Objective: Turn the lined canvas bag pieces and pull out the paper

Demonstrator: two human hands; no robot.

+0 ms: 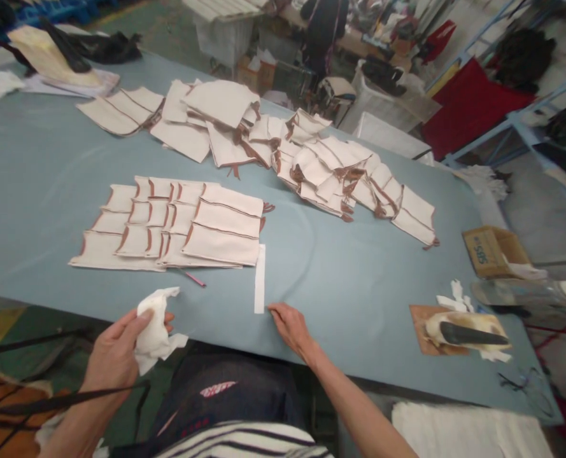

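My left hand (115,350) is closed around a crumpled white cloth (156,327) at the near edge of the blue table (349,280). My right hand (288,326) rests on the table with its fingers held together, fingertips touching the near end of a narrow white strip (260,278). Just beyond the strip lies a neat overlapping layout of cream fabric pieces with brown trim (177,222). A thin pink pen (194,278) lies beside them.
A loose heap of similar cream pieces (311,162) spreads across the far side of the table. To the right are a brown board with a brush (459,331), a small cardboard box (495,251) and paper scraps. Shelves, bins and a standing person (323,32) lie beyond.
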